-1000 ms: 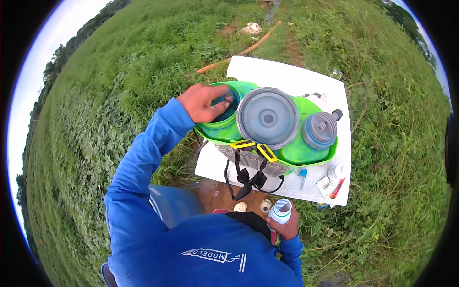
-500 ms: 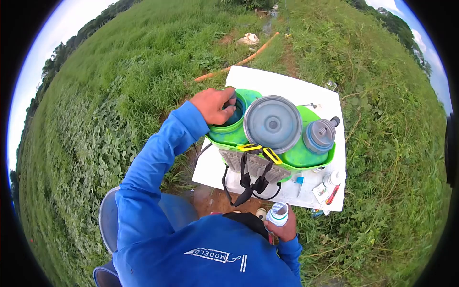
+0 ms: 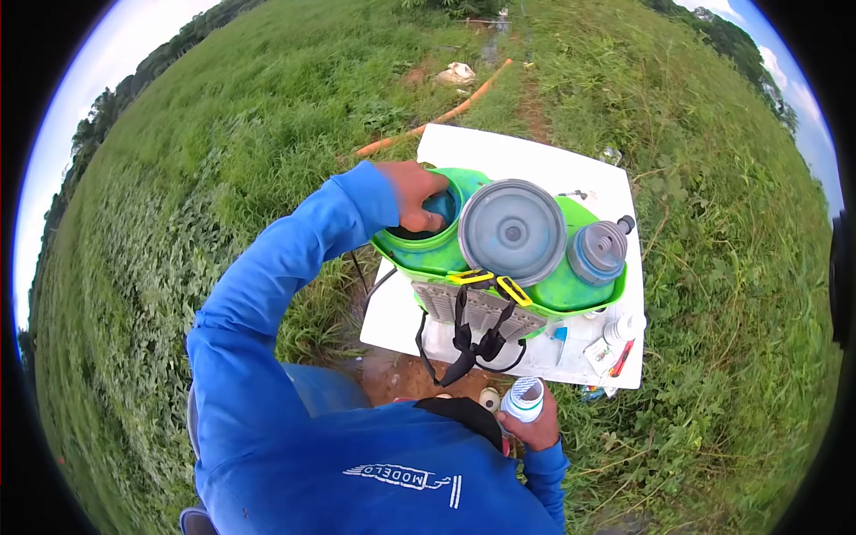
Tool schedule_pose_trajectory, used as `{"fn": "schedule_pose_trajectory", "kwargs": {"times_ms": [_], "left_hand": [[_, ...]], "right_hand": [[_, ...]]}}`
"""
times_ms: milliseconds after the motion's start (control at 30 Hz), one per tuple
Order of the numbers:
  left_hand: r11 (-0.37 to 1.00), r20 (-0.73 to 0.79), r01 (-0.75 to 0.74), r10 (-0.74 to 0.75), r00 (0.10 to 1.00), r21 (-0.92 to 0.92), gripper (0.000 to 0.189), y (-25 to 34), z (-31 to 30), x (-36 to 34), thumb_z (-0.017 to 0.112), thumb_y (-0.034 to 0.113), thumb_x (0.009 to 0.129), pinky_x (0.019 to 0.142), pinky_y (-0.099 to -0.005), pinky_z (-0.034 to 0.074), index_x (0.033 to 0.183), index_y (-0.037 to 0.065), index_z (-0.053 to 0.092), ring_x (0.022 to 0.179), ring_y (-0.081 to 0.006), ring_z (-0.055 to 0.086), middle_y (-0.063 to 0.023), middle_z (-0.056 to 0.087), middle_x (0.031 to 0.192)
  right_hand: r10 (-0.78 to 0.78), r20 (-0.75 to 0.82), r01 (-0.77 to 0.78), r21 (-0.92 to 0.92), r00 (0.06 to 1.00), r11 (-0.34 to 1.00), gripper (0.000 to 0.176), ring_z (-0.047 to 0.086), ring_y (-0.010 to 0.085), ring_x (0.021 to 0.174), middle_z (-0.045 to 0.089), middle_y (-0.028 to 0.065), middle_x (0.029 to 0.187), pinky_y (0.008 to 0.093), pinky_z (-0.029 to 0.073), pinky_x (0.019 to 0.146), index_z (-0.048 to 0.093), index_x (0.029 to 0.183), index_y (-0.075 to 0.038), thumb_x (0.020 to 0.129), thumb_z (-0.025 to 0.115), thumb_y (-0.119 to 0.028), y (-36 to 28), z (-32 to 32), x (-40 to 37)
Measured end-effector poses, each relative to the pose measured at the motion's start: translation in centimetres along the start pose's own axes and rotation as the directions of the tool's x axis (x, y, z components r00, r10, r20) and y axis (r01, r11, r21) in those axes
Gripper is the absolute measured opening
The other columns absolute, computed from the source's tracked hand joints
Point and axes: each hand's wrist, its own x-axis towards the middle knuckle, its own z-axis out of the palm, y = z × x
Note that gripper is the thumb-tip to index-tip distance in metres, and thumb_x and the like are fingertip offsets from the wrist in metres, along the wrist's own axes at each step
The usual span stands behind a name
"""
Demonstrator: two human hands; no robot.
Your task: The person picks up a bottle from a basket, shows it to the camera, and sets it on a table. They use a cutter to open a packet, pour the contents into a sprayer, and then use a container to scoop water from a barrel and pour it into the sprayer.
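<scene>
A green backpack sprayer (image 3: 575, 290) stands on a white table (image 3: 584, 169), with black straps on its near side. My left hand (image 3: 417, 189) is at the sprayer's open round mouth, its fingers curled down inside the rim. A dark blue surface shows in the mouth; what the fingertips grip is hidden. Beside the mouth rests a large grey round lid (image 3: 510, 227). Low and close to my body, my right hand (image 3: 540, 428) is wrapped round a white open-mouthed bottle (image 3: 523, 401), tilted slightly.
On the table's right part lie a white container (image 3: 617, 330), a red tool (image 3: 622, 358) and a small blue-handled item (image 3: 560, 335). A grey capped fitting (image 3: 599, 250) tops the sprayer's right end. Behind my left arm is a blue barrel (image 3: 325, 388). An orange hose (image 3: 464, 107) crosses the grass.
My left hand has shifted slightly right and deeper into the sprayer's mouth, with the forearm raised. My right hand still holds the bottle, moved slightly to the right.
</scene>
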Motion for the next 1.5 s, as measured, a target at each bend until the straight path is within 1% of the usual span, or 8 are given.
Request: {"fn": "schedule_pose_trajectory", "kwargs": {"times_ms": [400,733,933,1067,1133,1200,1300,1500], "left_hand": [[0.938,-0.449,-0.055,-0.112,0.887,-0.342,0.043,-0.9,1.2,-4.6,0.067,0.028,0.081,0.067,-0.0438,0.051,0.117,0.005,0.058,0.073,-0.0361,0.066,-0.0173,0.066,0.081],[1.0,-0.205,-0.01,0.008,0.979,-0.009,0.035,-0.6,1.7,-3.7,0.061,0.032,0.079,0.073,-0.0498,0.054,0.103,0.008,0.068,0.082,-0.0384,0.067,-0.0194,0.069,0.085],[0.999,-0.245,-0.037,0.035,0.969,-0.001,0.034,-1.0,1.0,-1.9,0.063,0.031,0.08,0.073,-0.0493,0.054,0.104,0.007,0.068,0.082,-0.0389,0.067,-0.0198,0.069,0.086],[0.957,-0.498,-0.167,0.028,0.867,-0.237,0.024,-0.3,-0.8,-2.8,0.06,0.016,0.085,0.071,-0.0384,0.053,0.103,0.002,0.066,0.077,-0.0309,0.068,-0.0186,0.069,0.084],[0.741,-0.414,-0.293,0.022,0.91,-0.604,0.02,1.8,-1.1,-5.2,0.052,0.011,0.092,0.071,-0.0293,0.047,0.099,-0.005,0.064,0.076,-0.0124,0.057,-0.0063,0.063,0.084],[0.501,-0.367,-0.359,0.087,0.926,-0.788,0.024,4.8,0.9,-7.9,0.05,0.011,0.091,0.067,-0.0269,0.045,0.096,-0.007,0.064,0.072,-0.0124,0.056,-0.0071,0.061,0.081],[0.324,-0.016,-0.137,0.35,0.937,-0.936,0.03,7.7,6.9,-8.5,0.055,0.023,0.096,0.065,-0.0267,0.045,0.096,-0.005,0.066,0.071,-0.0147,0.059,-0.0109,0.066,0.086],[-0.378,0.35,0.456,0.317,0.882,-0.806,0.028,14.0,29.9,-4.2,0.058,0.021,0.088,0.069,-0.0293,0.05,0.108,0.002,0.055,0.08,-0.018,0.061,-0.0097,0.06,0.093]], "right_hand": [[-0.109,0.037,0.107,0.05,0.993,0.993,0.053,0.059,0.0116,0.079,0.062,0.0029,0.087,0.0287,0.049,0.073,0.055,0.1,-0.004,0.068,0.088,-0.029,-2.8,-1.4,2.0],[-0.079,0.043,0.077,0.036,0.996,0.996,0.053,0.062,0.0151,0.083,0.066,0.0064,0.091,0.0301,0.049,0.076,0.06,0.1,-0.001,0.068,0.087,-0.034,-2.8,-0.9,2.2],[-0.09,0.006,0.09,-0.008,0.996,0.996,0.053,0.063,0.0151,0.082,0.066,0.0058,0.09,0.0303,0.05,0.077,0.061,0.1,-0.001,0.068,0.086,-0.035,-2.6,-0.8,1.6],[-0.053,0.009,0.053,0.023,0.999,0.998,0.053,0.061,0.013,0.083,0.065,0.0053,0.092,0.0298,0.05,0.078,0.057,0.105,-0.003,0.067,0.086,-0.024,-2.3,-1.2,1.3],[-0.072,-0.055,0.074,0.047,0.996,0.996,0.053,0.06,0.0126,0.083,0.063,0.0043,0.092,0.0299,0.05,0.078,0.057,0.106,-0.003,0.066,0.086,-0.022,-1.2,-1.2,0.9],[-0.067,-0.118,0.071,0.034,0.991,0.997,0.053,0.059,0.0127,0.082,0.063,0.0036,0.09,0.0299,0.05,0.078,0.057,0.106,-0.003,0.066,0.086,-0.021,0.5,-1.7,0.6],[-0.017,-0.227,0.033,0.068,0.974,0.997,0.053,0.06,0.0125,0.083,0.063,0.0034,0.091,0.0298,0.05,0.079,0.057,0.107,-0.003,0.065,0.086,-0.019,2.3,-1.9,-0.4],[0.088,-0.37,-0.041,0.132,0.925,0.99,0.056,0.063,0.0131,0.089,0.066,0.0052,0.098,0.0299,0.052,0.081,0.057,0.113,-0.002,0.068,0.087,-0.019,6.9,-4.4,-1.3]]}}
